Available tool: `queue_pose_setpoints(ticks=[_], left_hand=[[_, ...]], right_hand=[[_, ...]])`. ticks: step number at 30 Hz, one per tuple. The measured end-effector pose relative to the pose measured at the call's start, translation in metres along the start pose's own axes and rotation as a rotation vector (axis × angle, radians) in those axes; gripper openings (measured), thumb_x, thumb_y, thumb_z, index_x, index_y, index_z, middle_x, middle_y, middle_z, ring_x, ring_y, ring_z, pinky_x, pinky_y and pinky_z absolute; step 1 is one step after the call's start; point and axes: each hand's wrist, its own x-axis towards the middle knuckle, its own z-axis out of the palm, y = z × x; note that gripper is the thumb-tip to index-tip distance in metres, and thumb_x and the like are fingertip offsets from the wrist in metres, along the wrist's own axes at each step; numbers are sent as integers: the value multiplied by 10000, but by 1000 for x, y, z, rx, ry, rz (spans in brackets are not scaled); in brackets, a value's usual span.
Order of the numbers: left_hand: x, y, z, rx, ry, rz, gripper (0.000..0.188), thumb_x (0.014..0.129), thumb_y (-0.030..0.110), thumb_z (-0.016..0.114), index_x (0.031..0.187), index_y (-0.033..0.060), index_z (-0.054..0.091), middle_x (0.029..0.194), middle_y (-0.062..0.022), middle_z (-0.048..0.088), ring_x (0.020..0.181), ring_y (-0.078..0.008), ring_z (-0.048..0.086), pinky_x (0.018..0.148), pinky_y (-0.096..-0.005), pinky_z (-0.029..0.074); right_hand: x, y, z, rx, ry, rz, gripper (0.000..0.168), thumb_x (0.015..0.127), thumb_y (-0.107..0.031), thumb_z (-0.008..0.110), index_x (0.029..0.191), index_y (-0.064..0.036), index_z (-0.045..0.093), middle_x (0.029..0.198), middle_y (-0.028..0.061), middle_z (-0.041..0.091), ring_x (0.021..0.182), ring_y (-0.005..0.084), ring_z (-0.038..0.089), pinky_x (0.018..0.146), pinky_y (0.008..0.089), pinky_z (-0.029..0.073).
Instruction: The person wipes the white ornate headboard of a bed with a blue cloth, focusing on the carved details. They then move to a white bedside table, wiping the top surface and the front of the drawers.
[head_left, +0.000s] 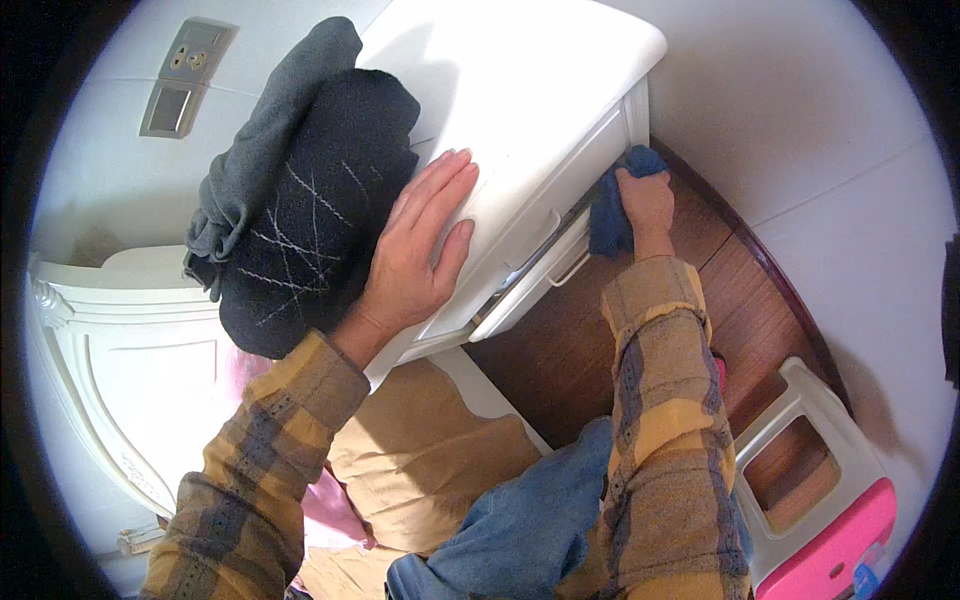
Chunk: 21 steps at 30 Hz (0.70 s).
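Observation:
My right hand (646, 204) grips a dark blue cloth (611, 221) at the front corner of a white nightstand (540, 82). The cloth hangs down past the end of a partly pulled-out lower drawer (532, 289). My left hand (420, 244) lies flat with its thumb apart, over the edge of the nightstand's top. Beside it a folded black knit garment (322, 217) with pale crossing lines sits on the top, with a rolled grey garment (277, 127) against it. Little of the drawer's inside shows through the gap.
A white carved headboard (150, 360) and a bed with a tan sheet (435, 442) lie at left and below. On the dark wood floor (555, 360) at right stands a white and pink plastic stool (825, 532). A wall socket and switch panel (187, 75) is at upper left.

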Motion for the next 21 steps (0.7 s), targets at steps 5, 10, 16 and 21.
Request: queue_pose_setpoints(ticks=[5, 10, 16, 21], left_hand=[[2, 2, 0, 22, 24, 6, 462, 888, 44, 564, 1343, 11, 495, 1396, -184, 472, 1335, -324, 420, 1109, -416, 330], [-1, -1, 0, 52, 33, 10, 466, 892, 50, 565, 1351, 20, 492, 1400, -178, 472, 1338, -318, 418, 1111, -414, 330], [1, -2, 1, 9, 39, 10, 462, 899, 57, 560, 1354, 25, 489, 1402, -178, 469, 1341, -316, 416, 1117, -413, 325], [4, 1, 2, 8, 23, -11, 469, 895, 50, 564, 1357, 28, 488, 1408, -177, 466, 1344, -314, 414, 1121, -412, 321]], right_hand=[[-16, 22, 38, 94, -92, 2, 768, 707, -475, 712, 1182, 80, 475, 1150, 304, 609, 1087, 436, 598, 947, 464, 475], [-90, 37, 77, 267, -196, 110, 717, 700, -410, 762, 1180, 54, 500, 1148, 320, 603, 1102, 451, 581, 967, 458, 459], [-201, 50, 95, 153, -562, 126, 885, 689, -433, 796, 1266, 132, 432, 1194, 331, 578, 1151, 426, 563, 988, 425, 448], [-190, 119, 99, -208, -806, -26, 628, 655, -393, 726, 1067, 75, 654, 1120, 305, 626, 1075, 416, 612, 922, 451, 499]])
